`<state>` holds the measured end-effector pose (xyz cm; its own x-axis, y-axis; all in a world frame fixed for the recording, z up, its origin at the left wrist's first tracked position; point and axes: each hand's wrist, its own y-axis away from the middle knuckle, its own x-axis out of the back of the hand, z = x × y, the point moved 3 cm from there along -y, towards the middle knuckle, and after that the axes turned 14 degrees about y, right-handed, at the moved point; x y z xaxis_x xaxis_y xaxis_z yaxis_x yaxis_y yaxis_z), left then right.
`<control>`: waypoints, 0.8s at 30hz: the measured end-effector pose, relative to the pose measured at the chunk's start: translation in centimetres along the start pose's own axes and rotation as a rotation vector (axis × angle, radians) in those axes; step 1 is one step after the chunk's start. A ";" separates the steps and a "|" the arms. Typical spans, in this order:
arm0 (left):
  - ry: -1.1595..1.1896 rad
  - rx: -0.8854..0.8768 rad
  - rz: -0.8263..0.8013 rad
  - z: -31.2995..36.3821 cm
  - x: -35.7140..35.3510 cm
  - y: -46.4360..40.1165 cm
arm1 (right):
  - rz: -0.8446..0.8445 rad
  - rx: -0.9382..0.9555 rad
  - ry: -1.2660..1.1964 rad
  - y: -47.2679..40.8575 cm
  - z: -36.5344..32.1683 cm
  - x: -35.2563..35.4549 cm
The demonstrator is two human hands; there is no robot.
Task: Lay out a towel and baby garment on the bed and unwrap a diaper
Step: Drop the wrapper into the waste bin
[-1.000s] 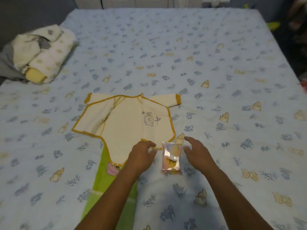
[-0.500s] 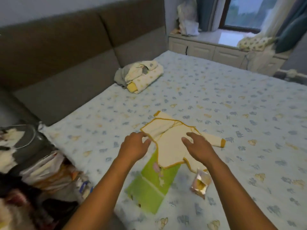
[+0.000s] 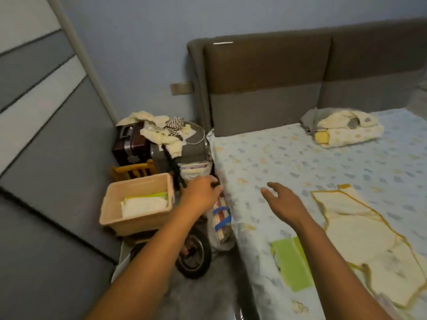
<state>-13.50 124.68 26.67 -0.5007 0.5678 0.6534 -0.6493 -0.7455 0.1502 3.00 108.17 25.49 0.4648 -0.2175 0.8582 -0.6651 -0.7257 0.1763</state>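
Head view, looking down and to the side past the bed [image 3: 288, 158] edge toward the clutter beside it. Left hand [image 3: 201, 192] stretched off the mattress toward the gap between bed and bedside pile, fingers curled near a dark strap or handle; whether closed on anything cannot be told, since blurred and partly hidden there. Right hand [image 3: 280, 199] hovering open over the sheet, fingers spread and slack, holding nothing, probably kept there for balance while leaning across.

Baby garment [image 3: 360, 239] already spread flat on the patterned sheet, cream with mustard trim, sleeves out, lying partly over the green towel [image 3: 292, 264], which sticks out toward the near edge of the bed. Laid that way likely so the garment sits ready on top of a clean pad. Diaper packet not in view here, so its whereabouts cannot be told.

Beside the bed: beige basket [image 3: 138, 199] holding folded white and green cloth or pads, near the left hand, a plausible source of supplies. Behind it a dark case [image 3: 129, 144] and a grey stool or bin heaped with crumpled cream clothes [image 3: 159, 130]. Small black wheel [image 3: 194, 257] on the floor below the left forearm. Bundle of rolled bedding [image 3: 344, 130] up against the padded headboard [image 3: 277, 77], well apart from the laid-out items.

Judged from the layout: towel and garment steps look done, diaper unwrapping still open; reach to the side seems aimed at fetching something further.
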 end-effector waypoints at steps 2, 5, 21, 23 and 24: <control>0.008 0.072 0.052 -4.2 3.4 2.7 | -0.049 0.066 0.020 0.5 -4.6 -3.3; 0.003 0.164 0.132 -10.4 7.6 5.5 | -0.131 0.146 0.036 0.7 -10.7 -8.5; 0.143 0.538 0.267 -38.4 12.0 9.8 | -0.492 0.372 0.071 -2.0 -23.2 -35.0; 0.161 0.568 0.252 -42.2 11.2 9.4 | -0.522 0.344 0.081 -2.5 -22.9 -38.8; 0.162 0.578 0.248 -44.2 10.7 9.1 | -0.538 0.339 0.088 -2.7 -22.7 -40.8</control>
<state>-50.08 139.44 2.21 -0.7055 0.3667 0.6065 -0.1132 -0.9031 0.4143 -27.38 133.82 0.96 0.6227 0.2785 0.7313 -0.1242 -0.8875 0.4437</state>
